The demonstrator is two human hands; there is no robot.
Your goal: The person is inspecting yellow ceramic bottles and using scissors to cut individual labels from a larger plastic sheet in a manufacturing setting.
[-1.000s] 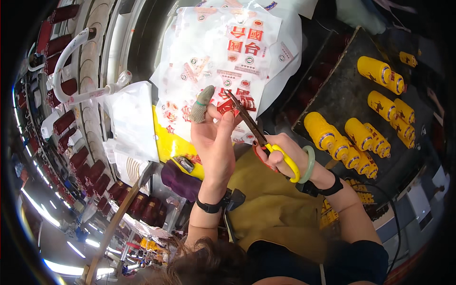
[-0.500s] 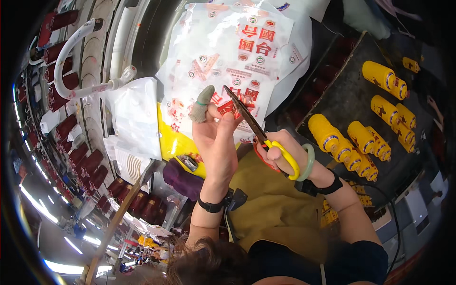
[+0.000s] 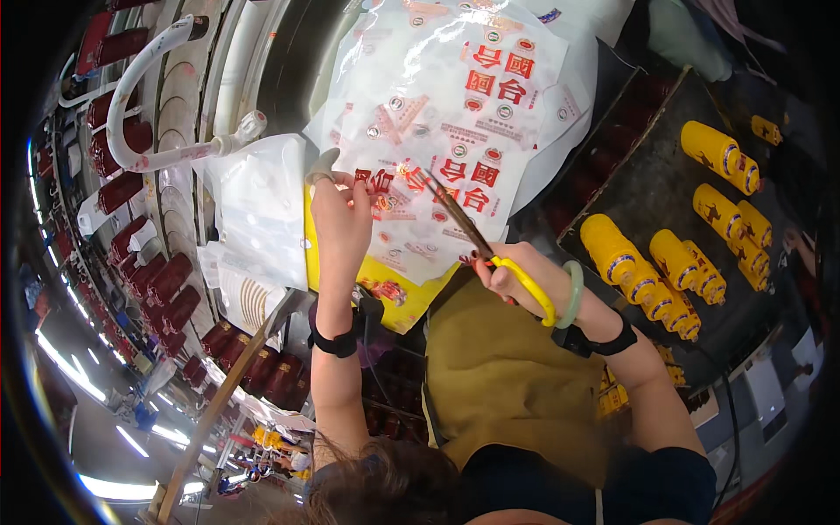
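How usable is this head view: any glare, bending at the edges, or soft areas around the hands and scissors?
Head view: strong fisheye bending, with a black rim at the corners; bright streaks of ceiling lights at lower left; small glare on the clear printed sheet; left hand, right hand and scissors fairly sharp; hair at the bottom edge blurred; yellow bottles clear.

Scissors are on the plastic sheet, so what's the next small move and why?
Probably close the scissors to cut. The right hand holds their yellow handles, the blade tips meet the printed sheet, and the left hand pinches its edge just beside them.
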